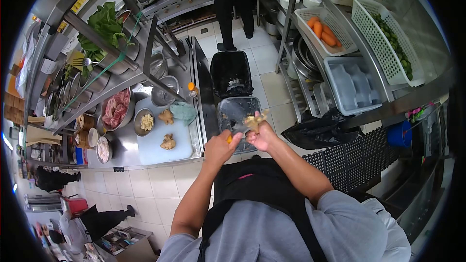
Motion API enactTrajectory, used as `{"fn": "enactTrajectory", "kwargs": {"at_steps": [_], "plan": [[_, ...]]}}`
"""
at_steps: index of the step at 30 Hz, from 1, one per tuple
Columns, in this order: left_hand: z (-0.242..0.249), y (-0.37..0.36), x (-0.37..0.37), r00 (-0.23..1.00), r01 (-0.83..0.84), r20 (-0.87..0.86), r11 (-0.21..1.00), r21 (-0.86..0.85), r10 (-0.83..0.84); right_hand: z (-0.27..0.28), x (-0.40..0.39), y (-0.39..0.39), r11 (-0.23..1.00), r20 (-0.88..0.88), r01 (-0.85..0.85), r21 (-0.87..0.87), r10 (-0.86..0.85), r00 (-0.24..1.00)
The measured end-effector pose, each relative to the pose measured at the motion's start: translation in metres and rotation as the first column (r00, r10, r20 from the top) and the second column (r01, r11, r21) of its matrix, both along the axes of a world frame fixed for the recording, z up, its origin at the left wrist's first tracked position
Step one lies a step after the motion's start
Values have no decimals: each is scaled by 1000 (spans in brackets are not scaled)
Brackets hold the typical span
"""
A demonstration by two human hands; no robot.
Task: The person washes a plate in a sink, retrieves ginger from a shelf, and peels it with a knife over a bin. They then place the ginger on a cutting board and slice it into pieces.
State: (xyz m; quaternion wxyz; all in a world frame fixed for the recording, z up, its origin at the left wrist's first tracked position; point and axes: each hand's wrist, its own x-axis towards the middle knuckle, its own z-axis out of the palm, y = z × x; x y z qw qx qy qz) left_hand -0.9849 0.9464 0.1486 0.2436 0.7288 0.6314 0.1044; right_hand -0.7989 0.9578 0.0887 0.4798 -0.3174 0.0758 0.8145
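My left hand (222, 146) is closed round a small tool with an orange handle (229, 139). Just right of it, my right hand (261, 135) grips a piece of ginger (253, 122). Both hands are over a grey bin (224, 115) with scraps in it. Two more ginger pieces, one nearer (168, 141) and one farther (166, 116), lie on the white cutting board (150, 151) at the left. A small metal bowl of peeled garlic (144, 122) and a crumpled green bag (183, 112) are beside them.
Left, a steel counter holds a bowl of meat (116, 109) and an orange-capped bottle (193, 90). A black-lined bin (231, 73) stands ahead, near a person (234, 9) at the stove. Shelves at right hold carrots (324, 33). Two people are at lower left.
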Motion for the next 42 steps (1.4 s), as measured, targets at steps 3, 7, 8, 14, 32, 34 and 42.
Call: {"fn": "enactTrajectory", "kwargs": {"at_steps": [3, 7, 8, 14, 32, 34, 42], "plan": [[2, -9, 14, 985, 170, -7, 980, 107, -170, -5, -12, 2, 992, 46, 66, -105, -62, 997], [5, -13, 22, 984, 175, -29, 973, 151, -173, -21, -14, 2, 995, -75, 10, -95, -17, 997], [3, -12, 20, 985, 169, -43, 973, 156, -165, -20, -14, 1, 994, -81, -4, -111, -5, 997], [-7, -7, 9, 987, 144, -89, 976, 164, -130, -3, -14, 1, 985, -17, 24, -171, -27, 999], [12, 2, -3, 993, 103, -57, 994, 35, -100, 10, -15, -1, 998, 156, -30, -56, 39, 987], [5, 6, -3, 995, 60, -78, 998, 20, -58, 8, -12, -1, 997, 162, -51, -59, 60, 985], [-38, 20, -38, 984, -103, 116, 967, -231, 133, 18, 4, -3, 997, 192, -81, 7, 78, 978]]}}
